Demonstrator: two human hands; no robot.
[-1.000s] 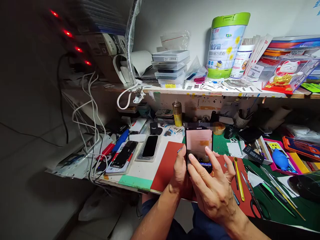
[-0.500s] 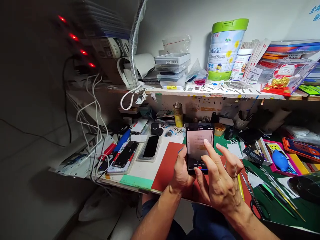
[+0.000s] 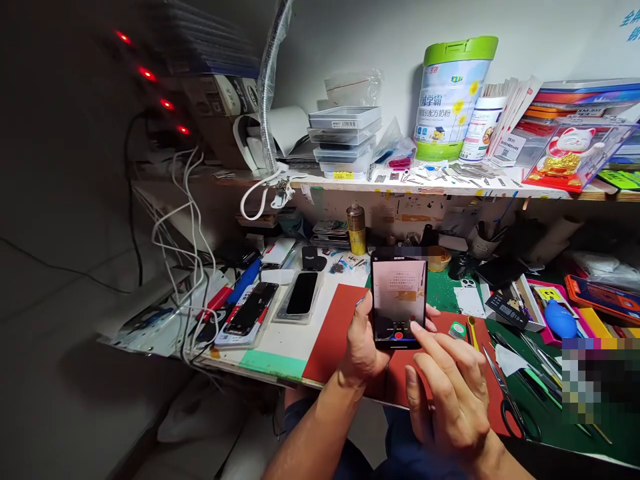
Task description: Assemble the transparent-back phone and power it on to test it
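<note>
My left hand [image 3: 363,343] is closed around a smartphone [image 3: 400,303], tilted up with its screen toward me. A camera view with a red record button fills the screen. My right hand [image 3: 453,387] holds nothing. Its index finger reaches to the lower right of the screen, the fingers apart and partly bent. Whether the fingertip touches the glass I cannot tell. Beneath both hands lies a red-brown mat [image 3: 333,327]. A small round green-rimmed container [image 3: 457,330] and a yellow-handled tool [image 3: 473,333] rest just beyond my right hand.
Two phones, one black [image 3: 253,308] and one in a clear tray [image 3: 303,293], lie on the left. White cables [image 3: 193,220] hang beside them. Scissors [image 3: 510,400], several thin tools and a blue air blower [image 3: 560,319] are at right. A loaded shelf [image 3: 425,190] runs above.
My right hand has moved down, its index finger going from the upper right of the phone screen to the lower right corner. The left hand and phone stay nearly still.
</note>
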